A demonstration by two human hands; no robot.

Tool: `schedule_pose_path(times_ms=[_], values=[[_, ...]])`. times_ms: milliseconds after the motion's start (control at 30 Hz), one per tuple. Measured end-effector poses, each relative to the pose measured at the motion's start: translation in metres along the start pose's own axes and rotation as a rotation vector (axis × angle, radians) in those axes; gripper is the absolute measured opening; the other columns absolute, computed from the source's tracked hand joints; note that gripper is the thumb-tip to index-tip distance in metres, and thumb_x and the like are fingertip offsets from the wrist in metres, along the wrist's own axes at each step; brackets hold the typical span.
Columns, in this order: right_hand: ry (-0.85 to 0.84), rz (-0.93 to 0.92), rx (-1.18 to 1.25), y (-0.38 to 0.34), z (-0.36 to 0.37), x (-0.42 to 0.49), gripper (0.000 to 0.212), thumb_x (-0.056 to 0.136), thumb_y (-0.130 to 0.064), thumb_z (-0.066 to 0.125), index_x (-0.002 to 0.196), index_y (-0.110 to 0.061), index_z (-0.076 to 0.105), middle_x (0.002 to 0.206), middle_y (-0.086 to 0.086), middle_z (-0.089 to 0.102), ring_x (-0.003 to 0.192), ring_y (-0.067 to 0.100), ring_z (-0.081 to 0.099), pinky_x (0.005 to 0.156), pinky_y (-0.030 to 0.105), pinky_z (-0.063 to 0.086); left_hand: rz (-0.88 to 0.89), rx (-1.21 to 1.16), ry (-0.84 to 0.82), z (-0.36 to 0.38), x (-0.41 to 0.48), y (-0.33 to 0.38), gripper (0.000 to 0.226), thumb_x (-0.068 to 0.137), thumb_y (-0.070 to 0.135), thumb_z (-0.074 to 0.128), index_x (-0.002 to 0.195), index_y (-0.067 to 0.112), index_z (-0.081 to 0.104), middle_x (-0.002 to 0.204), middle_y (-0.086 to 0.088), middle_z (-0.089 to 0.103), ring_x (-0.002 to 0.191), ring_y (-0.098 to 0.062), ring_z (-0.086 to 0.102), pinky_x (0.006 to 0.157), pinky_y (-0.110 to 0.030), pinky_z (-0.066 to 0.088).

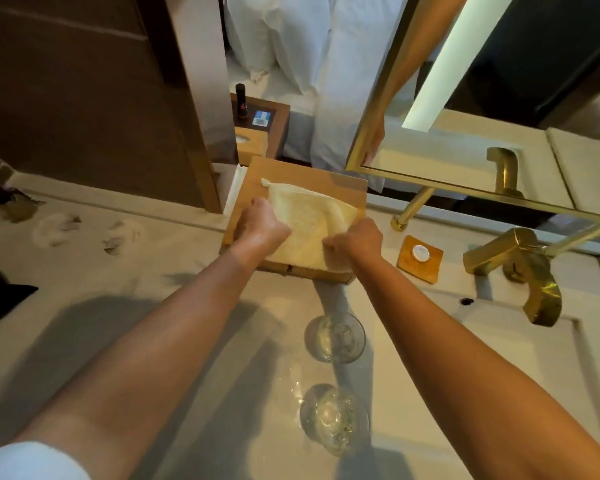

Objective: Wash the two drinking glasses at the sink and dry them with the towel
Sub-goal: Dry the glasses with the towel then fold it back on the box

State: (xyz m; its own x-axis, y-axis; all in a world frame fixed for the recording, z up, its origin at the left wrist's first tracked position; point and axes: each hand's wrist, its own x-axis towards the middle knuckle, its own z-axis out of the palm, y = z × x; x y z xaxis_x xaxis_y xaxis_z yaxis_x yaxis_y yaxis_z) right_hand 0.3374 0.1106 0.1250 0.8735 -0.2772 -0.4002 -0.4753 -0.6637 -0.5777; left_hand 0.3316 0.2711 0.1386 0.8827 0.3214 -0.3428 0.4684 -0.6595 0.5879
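your pale counter [194,306] spans the frame; the brass faucet [520,271] sits at 3 o'clock over the sink [499,358]. the wooden box [326,174] lies at 12 o'clock with the towel [309,220] on top. your left hand [262,223] presses on the towel, your right hand [355,242] is closed on its edge. two glasses stand at 6 o'clock, far glass [335,337] and near glass [333,417], apart from the towel.

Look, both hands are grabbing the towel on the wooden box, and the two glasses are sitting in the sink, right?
Not quite. The head view shows both glasses standing on the counter, left of the sink, not in it. The rest holds: the left hand and right hand are on the towel atop the wooden box.
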Motion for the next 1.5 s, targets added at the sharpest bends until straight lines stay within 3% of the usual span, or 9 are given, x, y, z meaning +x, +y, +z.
schedule_pose_path(times_ms=[333,567,800,900,1000,1067,1200,1400,1500], values=[[-0.456,0.102,0.936,0.027,-0.057,-0.045,0.040,0.085,0.002,0.068,0.120,-0.016,0.061,0.123,0.016,0.063,0.110,0.036,0.064,0.087,0.048,0.058,-0.040,-0.866,-0.470,-0.038,-0.026,-0.019,0.074,0.084,0.004,0.073,0.149,0.018,0.038,0.128,-0.009,0.061,0.113,-0.028,0.063,0.096,-0.047,0.055],[-0.364,-0.081,0.929,0.057,-0.091,-0.075,0.087,0.074,0.016,0.072,0.141,-0.032,0.047,0.122,0.013,0.055,0.111,0.038,0.060,0.084,0.048,0.060,0.270,-0.789,-0.360,-0.038,-0.072,-0.019,0.083,0.075,0.000,0.082,0.130,0.050,0.044,0.123,-0.013,0.059,0.107,-0.031,0.066,0.082,-0.047,0.061],[-0.244,-0.280,0.719,0.074,-0.117,-0.105,0.066,0.073,0.010,0.075,0.129,-0.025,0.064,0.129,0.003,0.053,0.123,0.032,0.053,0.094,0.050,0.056,0.502,-0.537,-0.221,-0.043,-0.121,0.003,0.062,0.078,0.004,0.080,0.125,0.038,0.060,0.124,0.013,0.052,0.119,-0.020,0.055,0.085,-0.039,0.061],[-0.452,-0.274,1.347,0.088,-0.128,-0.115,0.047,0.086,-0.005,0.065,0.131,-0.021,0.061,0.131,0.012,0.058,0.116,0.029,0.059,0.097,0.042,0.052,0.445,-0.784,-0.315,-0.049,-0.141,0.014,0.067,0.080,-0.002,0.075,0.130,0.039,0.058,0.135,-0.001,0.049,0.122,-0.028,0.056,0.087,-0.045,0.060],[-0.474,-0.054,2.008,0.101,-0.101,-0.125,0.019,0.083,-0.012,0.066,0.101,-0.010,0.062,0.078,0.013,0.072,0.068,0.020,0.071,0.064,0.028,0.060,0.245,-1.162,-0.575,-0.040,-0.165,0.036,0.067,0.080,-0.011,0.066,0.135,0.027,0.057,0.133,-0.009,0.051,0.117,-0.033,0.059,0.085,-0.044,0.060],[-0.469,0.107,2.005,0.095,-0.075,-0.136,0.012,0.092,-0.014,0.054,0.088,-0.007,0.064,0.067,0.015,0.070,0.056,0.024,0.070,0.055,0.031,0.060,0.188,-1.173,-0.656,-0.023,-0.180,0.049,0.068,0.080,-0.015,0.064,0.135,0.023,0.057,0.136,-0.014,0.051,0.115,-0.035,0.060,0.081,-0.041,0.061],[-0.539,0.124,1.924,0.087,-0.066,-0.141,0.042,0.099,-0.032,0.048,0.121,0.000,0.066,0.115,0.027,0.069,0.093,0.041,0.072,0.075,0.054,0.060,0.214,-1.141,-0.676,-0.010,-0.191,0.053,0.068,0.080,-0.017,0.064,0.135,0.024,0.059,0.140,-0.016,0.049,0.119,-0.038,0.059,0.081,-0.043,0.061],[-0.504,0.323,2.078,0.092,-0.061,-0.137,0.010,0.079,0.000,0.060,0.080,0.007,0.068,0.076,0.021,0.067,0.055,0.030,0.069,0.050,0.038,0.060,0.118,-1.272,-0.677,-0.021,-0.203,0.068,0.065,0.081,-0.016,0.062,0.136,0.018,0.056,0.129,-0.019,0.055,0.109,-0.039,0.064,0.078,-0.042,0.061],[-0.618,0.535,1.730,0.088,-0.019,-0.145,0.033,0.070,0.009,0.067,0.100,-0.002,0.060,0.088,0.011,0.056,0.075,0.021,0.057,0.093,0.025,0.051,0.012,-1.219,-0.572,-0.010,-0.211,0.082,0.066,0.082,-0.015,0.065,0.139,0.017,0.054,0.128,-0.019,0.058,0.112,-0.037,0.062,0.079,-0.042,0.060]])
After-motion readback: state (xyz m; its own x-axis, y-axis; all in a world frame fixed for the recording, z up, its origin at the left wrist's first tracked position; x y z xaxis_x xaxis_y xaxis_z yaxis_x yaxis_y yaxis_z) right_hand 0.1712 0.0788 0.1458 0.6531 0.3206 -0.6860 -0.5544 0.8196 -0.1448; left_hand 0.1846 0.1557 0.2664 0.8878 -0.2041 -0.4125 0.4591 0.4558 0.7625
